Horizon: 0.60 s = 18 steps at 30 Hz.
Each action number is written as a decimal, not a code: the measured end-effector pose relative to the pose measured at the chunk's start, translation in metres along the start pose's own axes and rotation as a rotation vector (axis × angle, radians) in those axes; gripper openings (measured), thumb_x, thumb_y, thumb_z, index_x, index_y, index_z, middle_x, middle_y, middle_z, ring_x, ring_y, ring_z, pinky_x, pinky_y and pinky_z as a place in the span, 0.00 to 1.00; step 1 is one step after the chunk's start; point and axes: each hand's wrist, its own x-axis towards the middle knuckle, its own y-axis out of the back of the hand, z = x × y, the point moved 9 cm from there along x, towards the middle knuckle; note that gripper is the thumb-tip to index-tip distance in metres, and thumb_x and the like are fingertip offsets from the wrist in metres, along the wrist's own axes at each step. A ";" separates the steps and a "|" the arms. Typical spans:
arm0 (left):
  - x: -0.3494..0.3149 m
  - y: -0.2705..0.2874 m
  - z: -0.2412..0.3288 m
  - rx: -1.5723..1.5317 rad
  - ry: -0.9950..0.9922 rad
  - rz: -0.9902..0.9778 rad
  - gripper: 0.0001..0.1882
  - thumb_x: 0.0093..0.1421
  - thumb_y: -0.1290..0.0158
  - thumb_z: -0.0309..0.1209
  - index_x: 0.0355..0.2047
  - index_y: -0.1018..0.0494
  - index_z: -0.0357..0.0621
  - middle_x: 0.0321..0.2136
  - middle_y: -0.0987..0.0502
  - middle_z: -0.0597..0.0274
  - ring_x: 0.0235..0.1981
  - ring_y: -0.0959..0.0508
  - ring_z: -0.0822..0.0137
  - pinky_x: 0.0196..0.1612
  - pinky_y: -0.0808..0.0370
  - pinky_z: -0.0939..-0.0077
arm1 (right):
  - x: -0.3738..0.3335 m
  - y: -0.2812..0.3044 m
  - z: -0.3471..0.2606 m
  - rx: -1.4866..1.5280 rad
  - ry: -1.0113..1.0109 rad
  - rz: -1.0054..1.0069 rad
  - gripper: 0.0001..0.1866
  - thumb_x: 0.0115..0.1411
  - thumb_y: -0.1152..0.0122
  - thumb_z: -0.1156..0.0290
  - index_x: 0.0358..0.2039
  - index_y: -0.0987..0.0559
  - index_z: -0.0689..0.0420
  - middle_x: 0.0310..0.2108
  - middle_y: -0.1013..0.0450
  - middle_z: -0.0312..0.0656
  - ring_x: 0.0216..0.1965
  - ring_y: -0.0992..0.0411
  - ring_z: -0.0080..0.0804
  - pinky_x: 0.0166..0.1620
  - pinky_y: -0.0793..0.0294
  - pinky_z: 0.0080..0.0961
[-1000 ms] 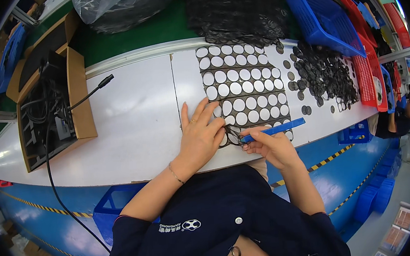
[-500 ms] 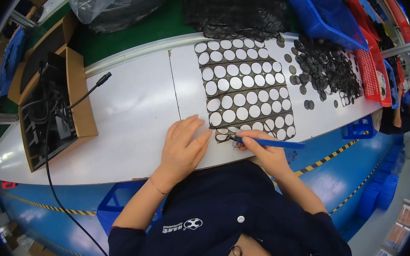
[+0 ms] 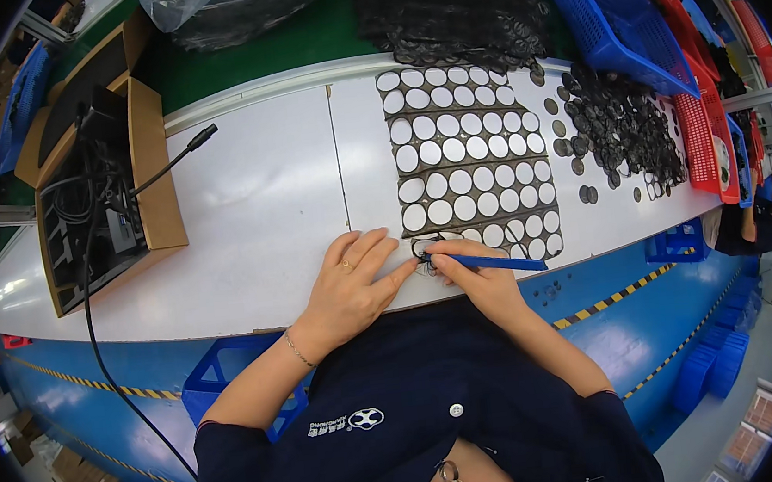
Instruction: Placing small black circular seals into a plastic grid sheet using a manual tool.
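A dark sheet with rows of round white-looking holes (image 3: 471, 154) lies on the white table (image 3: 262, 206). My left hand (image 3: 353, 281) rests flat on the table at the sheet's near left corner, fingers spread and pointing right. My right hand (image 3: 473, 279) grips a thin blue tool (image 3: 490, 262) like a pen, its tip at the sheet's near edge beside my left fingertips. A loose dark ring of material (image 3: 424, 254) sits under the tool's tip.
A pile of small black discs (image 3: 622, 130) lies right of the sheet. Blue (image 3: 611, 19) and red (image 3: 705, 127) baskets stand at the right. A cardboard box with cables (image 3: 102, 189) sits left, a black cable (image 3: 165, 165) leading out. Another person (image 3: 764, 205) works far right.
My left hand slid left and nearer the table's edge, off the sheet. My right hand turned the blue tool so its tip now points left at the sheet's near corner.
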 end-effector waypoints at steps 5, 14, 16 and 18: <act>0.000 -0.001 0.000 0.016 0.004 0.001 0.15 0.53 0.39 0.28 0.43 0.18 0.51 0.47 0.25 0.59 0.55 0.27 0.57 0.56 0.31 0.57 | 0.000 -0.001 -0.001 -0.049 -0.009 0.005 0.12 0.66 0.39 0.71 0.47 0.18 0.62 0.35 0.21 0.41 0.33 0.25 0.23 0.39 0.24 0.20; 0.003 -0.001 -0.001 0.020 0.008 -0.005 0.15 0.52 0.39 0.29 0.42 0.19 0.51 0.47 0.25 0.60 0.57 0.27 0.56 0.57 0.32 0.55 | -0.013 -0.034 -0.053 -0.955 0.719 0.084 0.17 0.55 0.35 0.76 0.47 0.21 0.61 0.46 0.25 0.46 0.39 0.26 0.42 0.43 0.23 0.34; 0.002 -0.002 -0.001 0.021 0.004 -0.008 0.15 0.52 0.40 0.29 0.42 0.19 0.51 0.47 0.25 0.60 0.57 0.27 0.56 0.57 0.32 0.55 | -0.008 -0.027 -0.053 -0.906 0.705 0.097 0.15 0.58 0.36 0.75 0.46 0.21 0.62 0.46 0.25 0.48 0.39 0.25 0.43 0.43 0.23 0.33; 0.001 -0.003 -0.001 0.018 0.006 -0.015 0.15 0.52 0.40 0.29 0.43 0.19 0.52 0.47 0.25 0.60 0.57 0.27 0.56 0.57 0.32 0.55 | -0.001 -0.013 -0.052 -0.753 0.618 0.104 0.13 0.61 0.38 0.75 0.46 0.20 0.62 0.45 0.24 0.49 0.39 0.24 0.44 0.42 0.23 0.32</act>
